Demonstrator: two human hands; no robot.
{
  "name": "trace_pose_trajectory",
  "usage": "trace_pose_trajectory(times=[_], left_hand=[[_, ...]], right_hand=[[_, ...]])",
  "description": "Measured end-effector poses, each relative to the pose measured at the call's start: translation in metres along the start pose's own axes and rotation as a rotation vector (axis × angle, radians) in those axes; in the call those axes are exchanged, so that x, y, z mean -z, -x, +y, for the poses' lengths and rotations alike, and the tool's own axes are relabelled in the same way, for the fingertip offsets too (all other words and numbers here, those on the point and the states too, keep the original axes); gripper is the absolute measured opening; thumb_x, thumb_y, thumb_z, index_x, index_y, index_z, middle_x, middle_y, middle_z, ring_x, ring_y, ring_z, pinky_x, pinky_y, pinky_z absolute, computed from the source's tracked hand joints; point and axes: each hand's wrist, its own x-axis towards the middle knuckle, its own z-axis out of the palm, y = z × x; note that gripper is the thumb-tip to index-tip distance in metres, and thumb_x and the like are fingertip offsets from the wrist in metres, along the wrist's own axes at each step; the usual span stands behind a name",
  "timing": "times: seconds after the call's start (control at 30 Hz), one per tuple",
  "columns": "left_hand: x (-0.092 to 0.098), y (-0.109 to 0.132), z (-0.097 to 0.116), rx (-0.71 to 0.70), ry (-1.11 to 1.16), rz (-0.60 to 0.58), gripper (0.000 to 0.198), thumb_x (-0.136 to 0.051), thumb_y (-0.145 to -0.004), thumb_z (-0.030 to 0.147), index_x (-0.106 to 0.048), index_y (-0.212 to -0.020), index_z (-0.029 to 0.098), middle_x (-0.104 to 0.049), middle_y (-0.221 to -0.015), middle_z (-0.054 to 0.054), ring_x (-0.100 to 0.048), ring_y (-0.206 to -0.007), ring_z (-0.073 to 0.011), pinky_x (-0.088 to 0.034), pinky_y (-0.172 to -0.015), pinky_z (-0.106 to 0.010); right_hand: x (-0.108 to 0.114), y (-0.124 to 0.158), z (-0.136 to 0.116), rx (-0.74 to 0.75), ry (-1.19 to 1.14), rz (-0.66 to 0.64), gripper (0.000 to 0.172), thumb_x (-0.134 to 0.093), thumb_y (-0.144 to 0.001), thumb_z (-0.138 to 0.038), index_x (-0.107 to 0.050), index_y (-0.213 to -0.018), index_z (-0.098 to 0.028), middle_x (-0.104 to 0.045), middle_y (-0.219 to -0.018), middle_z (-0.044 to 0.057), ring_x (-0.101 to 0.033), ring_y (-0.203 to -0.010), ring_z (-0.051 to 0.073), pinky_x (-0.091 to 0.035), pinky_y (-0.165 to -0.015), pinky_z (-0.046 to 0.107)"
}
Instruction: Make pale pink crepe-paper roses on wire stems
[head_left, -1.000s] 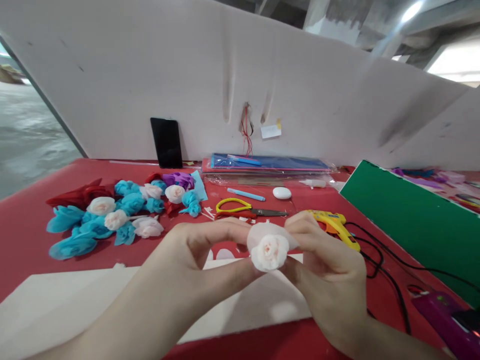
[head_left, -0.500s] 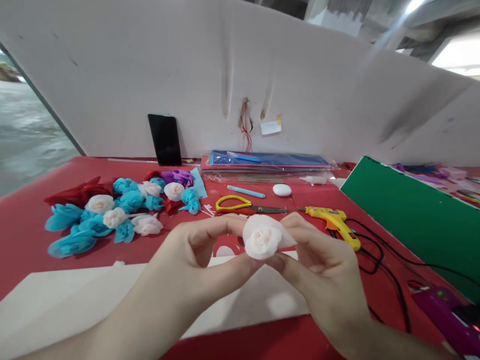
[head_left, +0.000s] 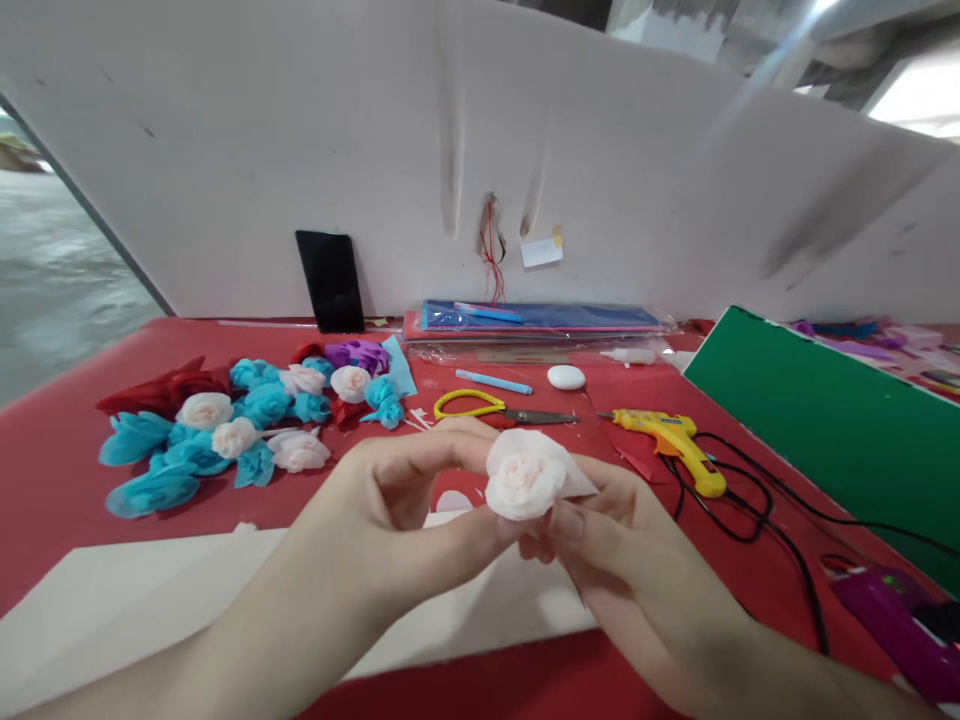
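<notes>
Your left hand (head_left: 382, 520) pinches the small, pale-pink, ruffled fabric-like flower (head_left: 523, 480) from its left side, thumb below and index finger above. Your right hand (head_left: 645, 560) has just shifted — its fingers, curled behind the bloom a second ago, now show beneath it, and its thumb presses at the lower right edge. The thin, pale, pointed petal (head_left: 579, 480) still juts out to the right, so its edge seems not yet drawn in around the centre. You hold the flower above the flat, off-white board (head_left: 487, 600) on the red desk (head_left: 525, 690). Farther off, the yellow glue gun (head_left: 675, 440) lies fully uncovered — easier to reach, I'd judge — near the yellow-and-red-handled scissors (head_left: 469, 403), partly hidden behind your left hand.
</notes>
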Motion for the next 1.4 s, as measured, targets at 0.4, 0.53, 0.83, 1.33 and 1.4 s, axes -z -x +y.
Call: trace_pose_trajectory(times=[0.4,0.53,0.83,1.33,1.4], left_hand=[[0.004,-0.002,-0.011,0.047,0.131,-0.12,0.02,-0.078,-0.084,0.012,-0.081,-0.072,0.028,-0.071,-0.074,0.007,-0.069,-0.064,-0.0111,-0.059,-0.063,-0.021],[0.008,-0.006,-0.012,0.013,0.07,-0.117,0.016,-0.081,-0.081,0.012,-0.081,-0.073,0.027,-0.07,-0.075,0.006,-0.066,-0.06,-0.0101,-0.055,-0.059,-0.019],[0.007,-0.002,-0.011,-0.08,-0.068,-0.107,0.016,-0.087,-0.078,0.021,-0.078,-0.086,0.03,-0.077,-0.089,0.005,-0.075,-0.092,-0.0188,-0.061,-0.086,-0.026],[0.0,0.021,-0.018,-0.623,-0.576,0.293,0.039,-0.076,-0.087,0.021,-0.059,-0.117,0.04,-0.061,-0.1,0.006,-0.054,-0.1,-0.0229,-0.046,-0.103,-0.037],[0.0,0.022,-0.017,-0.613,-0.632,0.287,0.036,-0.072,-0.089,0.022,-0.057,-0.117,0.04,-0.06,-0.101,0.006,-0.054,-0.099,-0.0226,-0.042,-0.111,-0.037]], right_hand=[[0.005,-0.002,-0.001,-0.223,-0.205,-0.031,0.024,-0.104,-0.063,-0.036,-0.085,-0.073,-0.023,-0.07,-0.07,-0.002,-0.06,-0.067,0.01,-0.048,-0.069,0.021],[0.006,-0.002,0.0,-0.2,-0.178,-0.012,0.026,-0.103,-0.064,-0.038,-0.086,-0.076,-0.023,-0.07,-0.072,0.0,-0.059,-0.068,0.012,-0.049,-0.068,0.024],[0.001,0.005,0.001,-0.113,-0.08,0.052,0.026,-0.1,-0.068,-0.043,-0.083,-0.073,-0.023,-0.073,-0.074,0.0,-0.062,-0.072,0.014,-0.051,-0.069,0.024],[-0.008,0.011,0.003,0.449,0.248,0.218,0.024,-0.075,-0.069,0.0,-0.083,-0.071,-0.022,-0.07,-0.065,-0.002,-0.058,-0.047,0.008,-0.049,-0.042,0.015],[-0.007,0.01,0.01,0.481,0.251,0.208,0.024,-0.077,-0.072,-0.001,-0.084,-0.074,-0.024,-0.071,-0.067,-0.002,-0.058,-0.051,0.008,-0.048,-0.044,0.014]])
